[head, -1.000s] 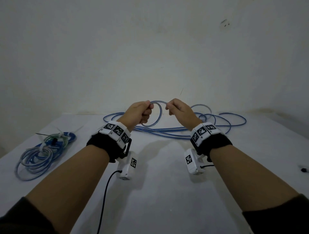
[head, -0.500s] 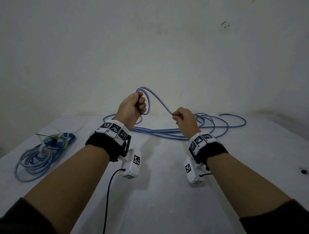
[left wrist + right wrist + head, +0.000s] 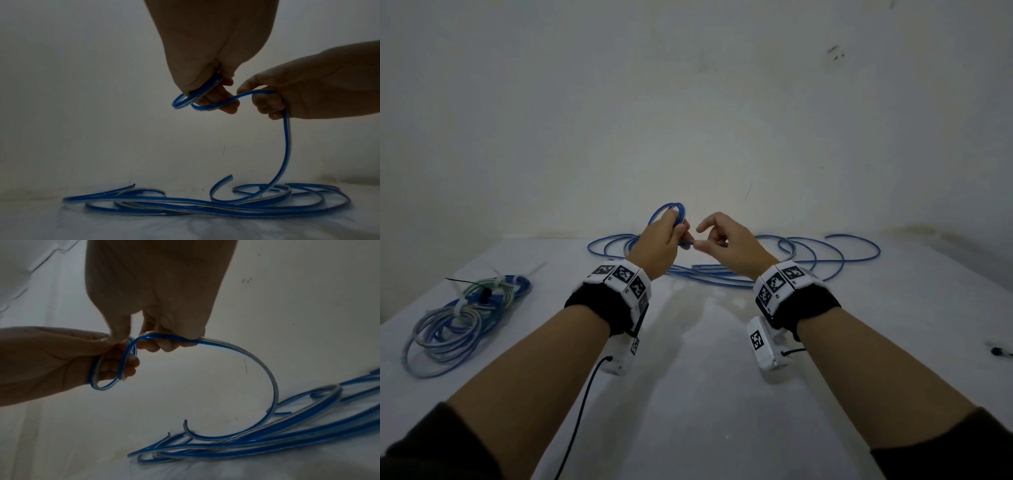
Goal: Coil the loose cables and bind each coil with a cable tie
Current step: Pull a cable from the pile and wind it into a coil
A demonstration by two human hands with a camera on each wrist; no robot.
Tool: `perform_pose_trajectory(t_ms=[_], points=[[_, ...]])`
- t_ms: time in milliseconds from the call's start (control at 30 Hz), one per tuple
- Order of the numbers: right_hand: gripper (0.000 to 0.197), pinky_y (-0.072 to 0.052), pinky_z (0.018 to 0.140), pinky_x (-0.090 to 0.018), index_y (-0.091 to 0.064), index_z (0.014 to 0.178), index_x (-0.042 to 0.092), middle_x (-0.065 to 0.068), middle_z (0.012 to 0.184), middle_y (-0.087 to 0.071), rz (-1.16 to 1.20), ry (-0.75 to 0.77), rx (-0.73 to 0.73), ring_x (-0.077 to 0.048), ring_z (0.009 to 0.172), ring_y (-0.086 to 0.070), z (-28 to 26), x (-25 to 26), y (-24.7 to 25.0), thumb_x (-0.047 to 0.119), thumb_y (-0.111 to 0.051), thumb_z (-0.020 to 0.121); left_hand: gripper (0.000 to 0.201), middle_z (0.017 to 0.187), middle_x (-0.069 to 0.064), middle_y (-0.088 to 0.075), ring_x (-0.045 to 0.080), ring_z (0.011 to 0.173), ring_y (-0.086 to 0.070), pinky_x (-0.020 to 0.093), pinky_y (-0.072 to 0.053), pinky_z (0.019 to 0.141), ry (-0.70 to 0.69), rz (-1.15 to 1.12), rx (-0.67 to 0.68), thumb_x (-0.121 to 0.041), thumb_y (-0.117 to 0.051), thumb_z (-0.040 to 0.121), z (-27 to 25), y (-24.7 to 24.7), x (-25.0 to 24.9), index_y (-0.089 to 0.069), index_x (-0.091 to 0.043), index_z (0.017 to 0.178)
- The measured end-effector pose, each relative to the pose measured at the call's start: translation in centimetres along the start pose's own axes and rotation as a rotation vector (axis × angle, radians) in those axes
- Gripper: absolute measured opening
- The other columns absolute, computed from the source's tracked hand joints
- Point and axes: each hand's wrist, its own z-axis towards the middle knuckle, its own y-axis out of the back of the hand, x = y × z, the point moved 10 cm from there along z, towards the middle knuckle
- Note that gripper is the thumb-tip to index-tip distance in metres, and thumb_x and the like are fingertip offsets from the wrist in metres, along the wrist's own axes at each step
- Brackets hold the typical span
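**Blue cable held in a small loop between both hands**

Head view: a small loop of the blue cable (image 3: 667, 213) is gripped in the left hand (image 3: 658, 244), raised above the white table (image 3: 705, 394). The right hand (image 3: 729, 244) is held just beside it, with a short stretch of the cable pinched near the left thumb and the index finger lifted free. The rest of the cable is seen lying loose on the far part of the table, behind both hands. At the left edge of the table a pile of bound coils (image 3: 462, 315) is seen, well apart from the hands, with white ties around it. Marker bands are worn on both wrists.

Left wrist view: the loop is clasped by the curled fingers (image 3: 213, 97) of the left hand (image 3: 205, 53). From there the blue cable (image 3: 286, 146) is led over to the right hand (image 3: 308, 91), where it is enclosed by curled fingers, and is then let down in a curve to the loose strands on the table (image 3: 185, 227).

Right wrist view: the blue cable (image 3: 273, 386) is grasped by the right hand (image 3: 156, 293) under its curled fingers. The loop is held around the fingers of the left hand (image 3: 51, 360). Cut ends of the strands are seen lifted slightly off the table (image 3: 61, 443).
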Motion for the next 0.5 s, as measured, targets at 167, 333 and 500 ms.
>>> perform_pose_trajectory(t_ms=[167,333,500], points=[[0.017,-0.041,0.07,-0.021,-0.054,0.085,0.014,-0.001,0.079,-0.056,-0.158,0.132,-0.088,-0.012,0.071,-0.051,0.1,0.3,1.5,0.001,-0.064,0.081,0.017,0.07,-0.004,-0.057,0.01,0.064,-0.054,0.007,-0.04,0.056,0.076,0.069,-0.092,-0.011,-0.031,0.1,0.5,1.8,1.1,-0.045,-0.007,0.09],[0.003,-0.045,0.075,-0.029,-0.069,0.082,0.011,-0.007,0.084,-0.059,-0.19,0.163,-0.233,-0.012,0.076,-0.053,0.0,0.0,3.3,0.01,-0.068,0.079,0.019,0.076,0.001,-0.057,0.011,0.065,-0.055,0.013,-0.043,0.058,0.161,0.072,-0.004,-0.013,-0.03,0.1,0.3,1.4,1.9,-0.044,-0.005,0.09],[0.014,-0.029,0.079,-0.035,-0.075,0.091,0.022,-0.003,0.091,-0.061,-0.406,0.122,-0.261,-0.025,0.095,-0.048,0.2,0.3,2.9,0.027,-0.064,0.084,0.024,0.076,0.007,-0.054,0.023,0.069,-0.048,0.039,-0.042,0.071,0.134,0.095,0.059,-0.018,-0.032,0.1,0.0,0.3,1.5,-0.041,-0.014,0.077]])
